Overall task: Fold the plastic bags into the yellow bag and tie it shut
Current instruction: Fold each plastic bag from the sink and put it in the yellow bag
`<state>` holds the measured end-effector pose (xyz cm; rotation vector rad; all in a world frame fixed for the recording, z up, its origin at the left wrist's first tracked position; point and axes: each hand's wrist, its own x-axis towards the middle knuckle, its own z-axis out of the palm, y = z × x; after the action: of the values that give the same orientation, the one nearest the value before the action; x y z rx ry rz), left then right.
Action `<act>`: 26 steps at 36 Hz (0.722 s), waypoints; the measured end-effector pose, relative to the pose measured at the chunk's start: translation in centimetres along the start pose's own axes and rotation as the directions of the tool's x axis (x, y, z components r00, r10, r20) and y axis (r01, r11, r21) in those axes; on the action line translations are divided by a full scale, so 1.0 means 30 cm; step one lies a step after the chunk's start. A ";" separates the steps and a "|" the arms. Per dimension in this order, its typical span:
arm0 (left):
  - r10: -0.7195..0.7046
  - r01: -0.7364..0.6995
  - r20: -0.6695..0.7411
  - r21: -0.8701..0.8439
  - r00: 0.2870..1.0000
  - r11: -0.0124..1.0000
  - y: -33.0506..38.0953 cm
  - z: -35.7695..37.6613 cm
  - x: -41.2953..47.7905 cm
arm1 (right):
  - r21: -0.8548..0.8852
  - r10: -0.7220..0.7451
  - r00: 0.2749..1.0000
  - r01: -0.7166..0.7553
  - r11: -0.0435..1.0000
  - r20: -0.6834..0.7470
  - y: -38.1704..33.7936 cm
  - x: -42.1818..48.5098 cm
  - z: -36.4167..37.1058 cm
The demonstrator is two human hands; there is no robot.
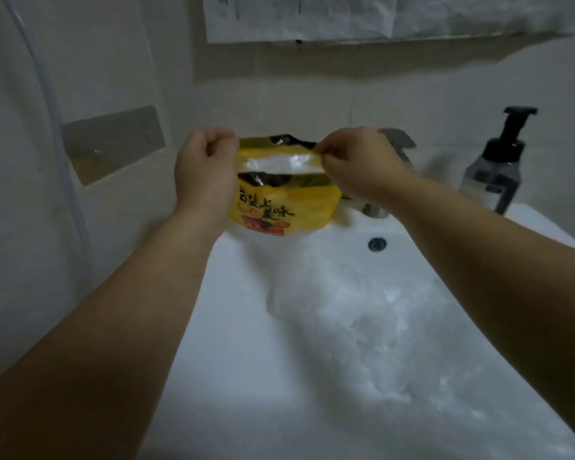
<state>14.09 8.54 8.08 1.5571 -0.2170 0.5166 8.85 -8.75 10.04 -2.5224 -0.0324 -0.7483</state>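
I hold a yellow bag (273, 207) with black and orange print up over the back of a white sink (233, 327). My left hand (203, 171) grips its top left edge and my right hand (359, 164) pinches its top right edge, stretching the mouth wide. White plastic (279, 162) shows inside the mouth. A crumpled heap of clear plastic bags (346, 320) lies in the sink basin below.
A metal tap (399, 144) stands behind my right hand, with the overflow hole (377, 244) below it. A dark pump soap bottle (495, 174) sits at the sink's back right. A metal wall plate (113, 141) and a thin hose (57, 127) are on the left wall.
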 end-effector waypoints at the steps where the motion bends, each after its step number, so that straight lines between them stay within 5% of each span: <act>1: -0.007 0.007 0.022 -0.009 1.000 1.000 -0.005 0.014 -0.053 | 0.010 0.022 1.000 -0.022 1.000 0.001 0.020 -0.057 0.002; 6: -0.159 0.162 0.220 0.001 0.963 0.987 -0.067 0.078 -0.233 | 0.019 0.131 0.989 -0.133 0.991 0.066 0.128 -0.245 0.038; 10: -0.350 0.236 0.422 0.297 0.836 0.925 -0.152 0.141 -0.323 | 0.052 0.259 0.957 -0.267 0.962 0.128 0.216 -0.349 0.067; 14: -0.515 0.109 0.522 0.623 0.680 0.775 -0.240 0.178 -0.369 | 0.051 0.322 0.928 -0.336 0.940 0.188 0.291 -0.408 0.095; 17: -0.577 0.063 0.537 0.696 0.615 0.715 -0.262 0.189 -0.394 | 0.041 0.353 0.905 -0.372 0.927 0.237 0.310 -0.423 0.100; 22: -0.457 0.188 0.468 0.514 0.757 0.837 -0.190 0.205 -0.395 | 0.220 0.380 0.857 -0.469 0.856 0.348 0.309 -0.426 0.087; 26: -0.387 0.349 0.535 0.175 0.751 0.921 -0.086 0.217 -0.405 | 0.480 0.369 0.755 -0.638 0.601 0.542 0.278 -0.423 0.030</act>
<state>5.81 0.15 0.46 1.7328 -0.3318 -0.2702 -0.13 -14.12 -1.01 -1.8015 0.2621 0.0466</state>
